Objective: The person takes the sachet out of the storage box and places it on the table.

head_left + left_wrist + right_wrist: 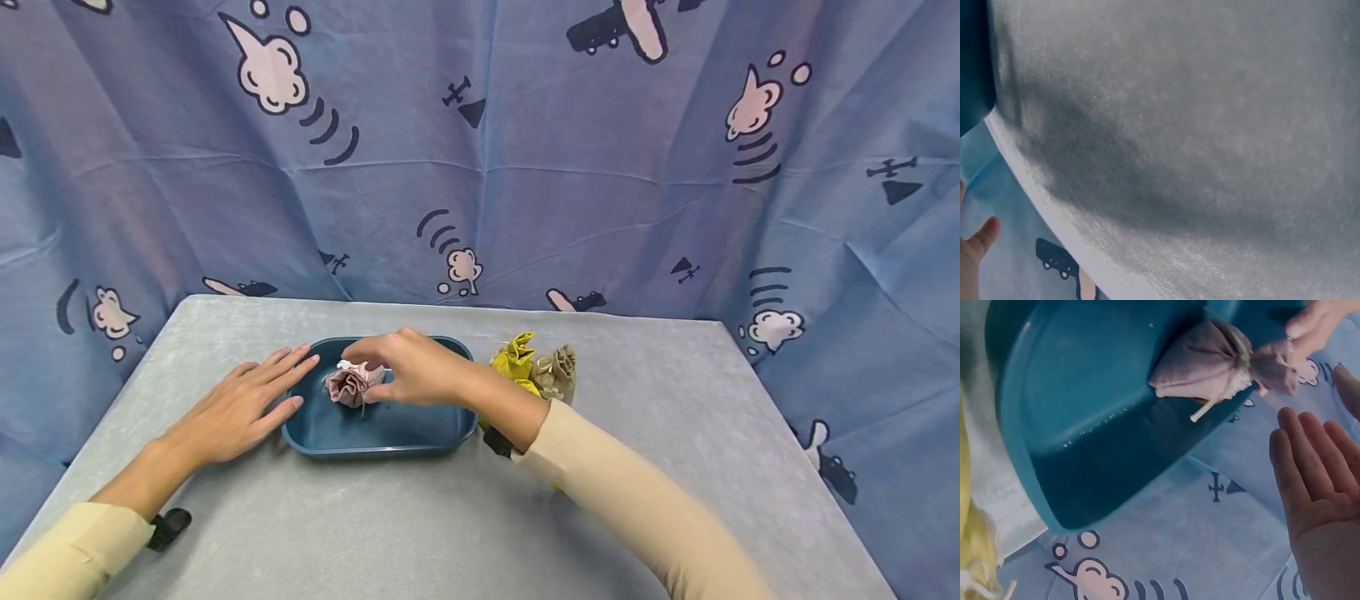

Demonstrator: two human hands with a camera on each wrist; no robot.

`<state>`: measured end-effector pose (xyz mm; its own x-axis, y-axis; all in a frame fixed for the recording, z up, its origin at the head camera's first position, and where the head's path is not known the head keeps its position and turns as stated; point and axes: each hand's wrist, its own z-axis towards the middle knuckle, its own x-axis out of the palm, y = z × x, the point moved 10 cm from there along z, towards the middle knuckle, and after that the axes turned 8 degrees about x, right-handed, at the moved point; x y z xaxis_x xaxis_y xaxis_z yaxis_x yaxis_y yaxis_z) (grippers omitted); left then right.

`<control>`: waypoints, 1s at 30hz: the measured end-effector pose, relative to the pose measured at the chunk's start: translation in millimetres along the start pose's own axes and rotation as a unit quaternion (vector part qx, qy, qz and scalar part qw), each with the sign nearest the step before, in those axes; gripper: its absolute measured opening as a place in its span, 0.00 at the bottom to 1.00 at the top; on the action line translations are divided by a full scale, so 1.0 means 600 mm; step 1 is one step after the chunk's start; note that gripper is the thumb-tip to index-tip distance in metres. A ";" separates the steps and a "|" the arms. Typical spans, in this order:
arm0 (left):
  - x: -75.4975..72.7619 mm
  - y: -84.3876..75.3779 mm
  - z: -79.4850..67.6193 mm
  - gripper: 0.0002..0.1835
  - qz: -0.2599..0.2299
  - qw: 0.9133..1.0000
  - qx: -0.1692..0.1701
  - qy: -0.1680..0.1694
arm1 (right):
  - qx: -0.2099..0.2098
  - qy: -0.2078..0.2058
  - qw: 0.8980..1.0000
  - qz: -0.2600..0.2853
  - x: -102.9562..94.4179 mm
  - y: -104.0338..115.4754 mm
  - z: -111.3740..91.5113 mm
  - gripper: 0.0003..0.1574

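Observation:
A small dusty-pink drawstring pouch with a gathered, tied neck is in the left part of a blue-green oval tray. My right hand reaches over the tray from the right, thumb and fingers spread apart around the pouch. In the right wrist view, that hand has straight fingers and nothing in its palm; the pouch appears apart from it. My left hand lies flat with its fingers extended, fingertips right at the tray's left rim. Only part of the left hand shows in its wrist view.
Just right of the tray, yellow pouches and a beige pouch stand close together, partly hidden by my right forearm. Everything is on a grey cloth-topped table. A blue printed curtain hangs behind its far edge and along the sides.

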<state>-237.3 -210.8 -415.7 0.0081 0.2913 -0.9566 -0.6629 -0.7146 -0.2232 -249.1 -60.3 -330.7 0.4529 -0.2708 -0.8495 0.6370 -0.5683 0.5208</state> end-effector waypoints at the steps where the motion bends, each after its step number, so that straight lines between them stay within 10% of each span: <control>1: 0.000 0.000 0.000 0.32 0.000 1.000 -0.001 0.000 | 0.002 0.002 1.000 -0.009 0.005 -0.001 0.003 0.33; 30: 0.000 0.004 -0.002 0.32 0.000 1.000 0.005 -0.014 | -0.004 -0.012 0.999 -0.034 0.064 -0.018 0.047 0.26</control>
<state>-238.1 -212.9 -416.3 -0.0118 0.3094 -0.9508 -0.6699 -0.7084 -0.2222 -256.2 -86.7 -371.5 0.3944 -0.2502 -0.8842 0.6707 -0.5794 0.4631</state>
